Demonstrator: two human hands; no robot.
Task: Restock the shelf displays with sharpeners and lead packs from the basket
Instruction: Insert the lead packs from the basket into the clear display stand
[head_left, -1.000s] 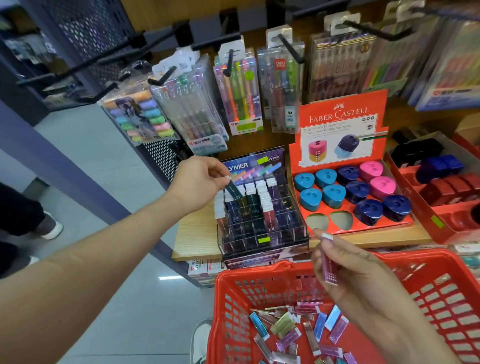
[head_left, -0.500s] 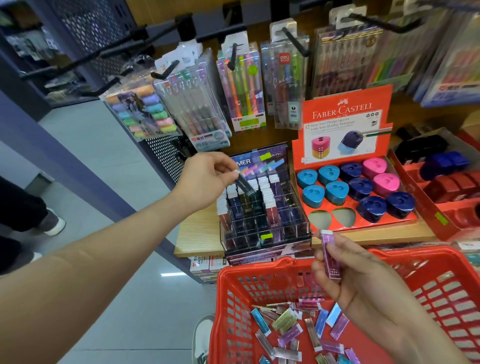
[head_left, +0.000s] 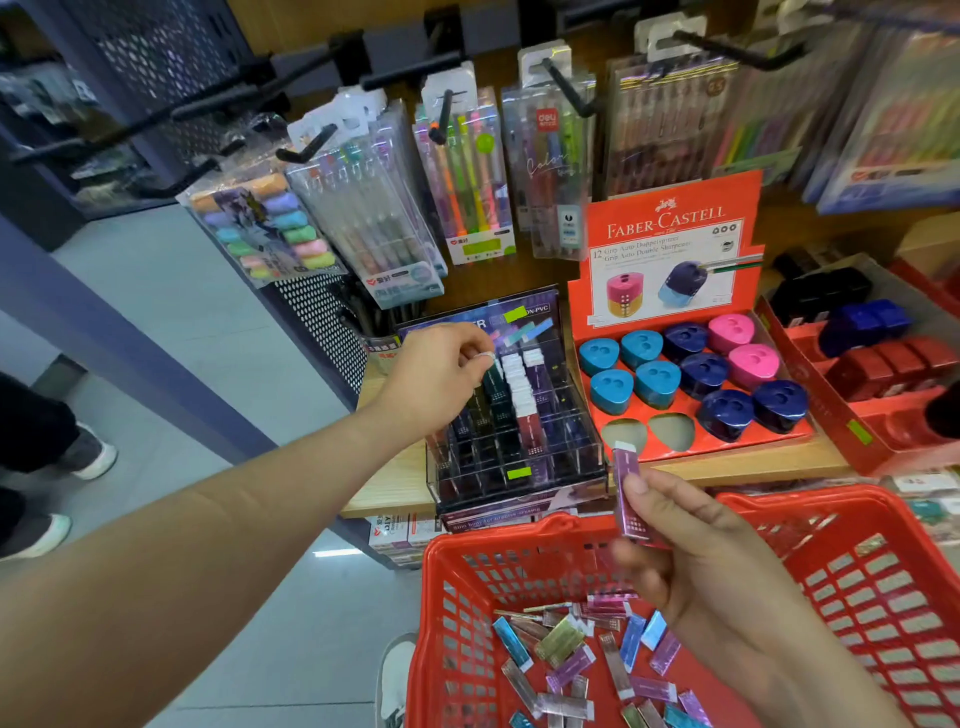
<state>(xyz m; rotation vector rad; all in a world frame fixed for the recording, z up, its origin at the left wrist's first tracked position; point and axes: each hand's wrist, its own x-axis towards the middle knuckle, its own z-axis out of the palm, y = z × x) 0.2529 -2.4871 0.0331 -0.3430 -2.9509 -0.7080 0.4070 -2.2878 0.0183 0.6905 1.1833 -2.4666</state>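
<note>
Light wooden shelf board (head_left: 395, 483) carries clear acrylic divided display case (head_left: 519, 467) beside red cardboard Faber-Castell tray (head_left: 670, 244) of blue, navy, pink triangular sharpeners (head_left: 660, 382)
Left hand (head_left: 436, 379): fingertips pinching white cap of dark teal lead pack (head_left: 491, 382) over case's rear slots
Right hand (head_left: 691, 561): thumb and fingers grasping purple lead pack (head_left: 628, 493), upright, above red plastic mesh basket (head_left: 519, 545)
Loose coloured lead packs (head_left: 571, 660) on basket bottom
Pen packs (head_left: 467, 171) hang on black hooks; pale grey floor (head_left: 171, 322) at left, blurred
</note>
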